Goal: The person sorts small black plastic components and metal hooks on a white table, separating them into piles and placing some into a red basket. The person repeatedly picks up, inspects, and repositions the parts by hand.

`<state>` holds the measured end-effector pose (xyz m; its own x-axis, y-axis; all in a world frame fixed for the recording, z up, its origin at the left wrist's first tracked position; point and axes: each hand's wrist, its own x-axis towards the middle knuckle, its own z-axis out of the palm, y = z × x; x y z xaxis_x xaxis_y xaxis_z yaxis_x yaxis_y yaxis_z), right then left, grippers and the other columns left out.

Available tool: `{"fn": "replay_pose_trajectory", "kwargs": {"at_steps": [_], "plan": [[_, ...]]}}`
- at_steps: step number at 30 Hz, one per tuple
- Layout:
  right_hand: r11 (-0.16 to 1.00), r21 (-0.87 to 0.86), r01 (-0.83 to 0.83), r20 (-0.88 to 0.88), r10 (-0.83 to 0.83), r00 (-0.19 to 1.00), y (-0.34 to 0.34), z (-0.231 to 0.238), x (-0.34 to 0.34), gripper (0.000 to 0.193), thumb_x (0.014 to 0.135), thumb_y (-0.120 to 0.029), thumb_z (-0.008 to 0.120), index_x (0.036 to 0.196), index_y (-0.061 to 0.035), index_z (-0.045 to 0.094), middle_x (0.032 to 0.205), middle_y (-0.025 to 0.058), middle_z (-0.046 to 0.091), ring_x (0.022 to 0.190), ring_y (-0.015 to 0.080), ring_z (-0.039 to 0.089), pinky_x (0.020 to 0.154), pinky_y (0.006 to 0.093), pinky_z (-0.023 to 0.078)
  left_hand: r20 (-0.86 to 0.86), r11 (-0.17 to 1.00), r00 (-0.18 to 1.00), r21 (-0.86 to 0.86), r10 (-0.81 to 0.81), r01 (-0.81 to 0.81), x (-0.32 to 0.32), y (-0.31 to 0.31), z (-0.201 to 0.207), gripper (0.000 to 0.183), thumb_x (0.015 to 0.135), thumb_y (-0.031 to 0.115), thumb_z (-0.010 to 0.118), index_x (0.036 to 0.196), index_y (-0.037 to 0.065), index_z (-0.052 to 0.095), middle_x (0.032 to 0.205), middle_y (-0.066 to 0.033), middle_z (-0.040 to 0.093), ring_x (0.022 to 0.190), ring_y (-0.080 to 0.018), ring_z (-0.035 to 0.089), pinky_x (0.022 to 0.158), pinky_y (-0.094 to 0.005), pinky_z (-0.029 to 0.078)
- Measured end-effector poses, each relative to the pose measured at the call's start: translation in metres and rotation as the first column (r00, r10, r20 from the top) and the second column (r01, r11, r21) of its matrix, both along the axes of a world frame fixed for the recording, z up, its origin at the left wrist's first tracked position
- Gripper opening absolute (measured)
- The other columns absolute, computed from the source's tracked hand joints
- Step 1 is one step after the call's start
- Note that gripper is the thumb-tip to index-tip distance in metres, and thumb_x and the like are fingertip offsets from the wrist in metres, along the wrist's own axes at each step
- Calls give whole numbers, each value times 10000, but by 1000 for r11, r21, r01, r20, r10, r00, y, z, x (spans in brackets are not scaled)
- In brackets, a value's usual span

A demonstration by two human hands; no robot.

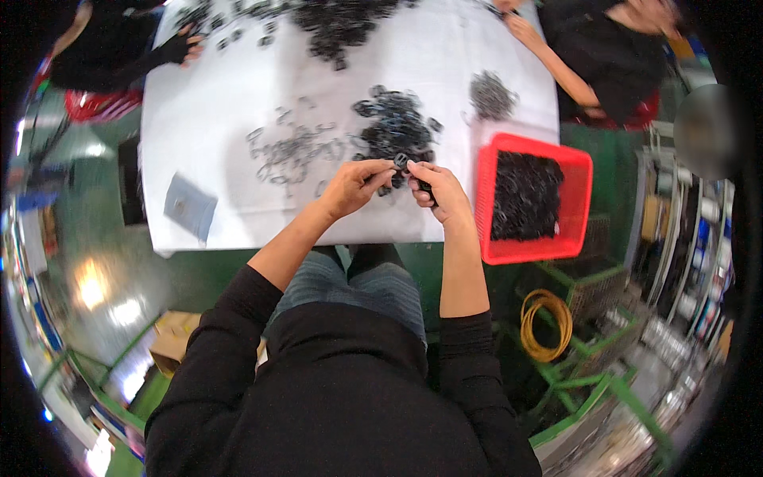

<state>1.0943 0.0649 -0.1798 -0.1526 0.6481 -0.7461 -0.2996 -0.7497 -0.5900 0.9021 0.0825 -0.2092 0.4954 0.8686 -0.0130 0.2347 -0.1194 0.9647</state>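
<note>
The fingers of your left hand (351, 187) are pinched nearly closed on one edge of a small black slotted buckle (401, 161), and the thumb and forefinger of your right hand (443, 189) close on its other side. Your remaining right fingers curl round a dark object (427, 189); blur hides its shape, so it may be another buckle or a tool. The buckle is raised over the near edge of the heap of black pieces (393, 123).

With only fingertips on so small a part, a slip could drop it among those lookalikes, where you would struggle to pick it out. The dark object crowding your right palm could loosen that grip too.

Just left of the heap lie scattered thin wire-like loops (294, 147); a stray wrist could sweep them into the black pieces. Beyond your right forearm, the red basket (528, 256) of black parts (524, 195) limits your elbow room on that side. A grey pile (491, 97) sits behind it, and a grey-blue packet (191, 207) lies far left on the white tabletop (254, 222). Across from you, a larger black pile (338, 28) lies between two co-workers' hands.
</note>
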Motion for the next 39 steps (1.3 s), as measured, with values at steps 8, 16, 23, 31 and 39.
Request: {"fn": "replay_pose_trajectory", "kwargs": {"at_steps": [8, 16, 23, 31, 39], "plan": [[744, 344, 573, 432, -667, 607, -88, -2, 128, 198, 871, -244, 624, 802, -60, 610, 611, -29, 503, 447, 45, 412, 382, 192, 256, 194, 983, 967, 105, -166, 148, 184, -13, 9, 187, 882, 111, 562, 1037, 75, 662, 893, -116, 655, 801, -188, 624, 717, -304, 491], [960, 280, 1, 960, -280, -29, -105, -23, 183, 475, 804, -254, 664, 1201, -36, 522, 1118, 192, 532, 1089, 338, 490, 935, 413, 395, 198, 955, 975, 295, -101, 39, 251, -11, 11, 168, 808, 97, 617, 958, 111, 692, 975, -102, 594, 989, -302, 522, 881, -394, 420], [795, 410, -447, 899, -436, 48, -67, -33, 60, 406, 737, -53, 619, 1136, -44, 546, 1085, 173, 538, 1052, 339, 490, 932, 424, 383, -35, 918, 947, 257, 320, -301, 75, -5, -27, 321, 801, 16, 617, 1098, 133, 657, 920, -89, 559, 880, -238, 522, 776, -318, 443], [398, 374, -838, 927, -129, 353, -4, -57, -126, 355, 722, -32, 614, 1072, -68, 570, 1091, 152, 534, 1046, 336, 503, 905, 425, 401, -406, 781, 688, 479, 601, -400, -97, -26, -99, 396, 758, 88, 570, 1150, 129, 604, 987, -125, 564, 966, -300, 526, 846, -416, 431], [243, 311, -919, 936, 89, 340, 14, -56, -190, 354, 711, -10, 602, 1061, -54, 562, 1088, 157, 521, 1026, 345, 504, 871, 419, 413, -450, 695, 548, 289, 706, -659, -157, -48, -59, 486, 762, 98, 617, 1235, 126, 509, 1227, -122, 467, 1172, -336, 411, 957, -466, 369]]}}
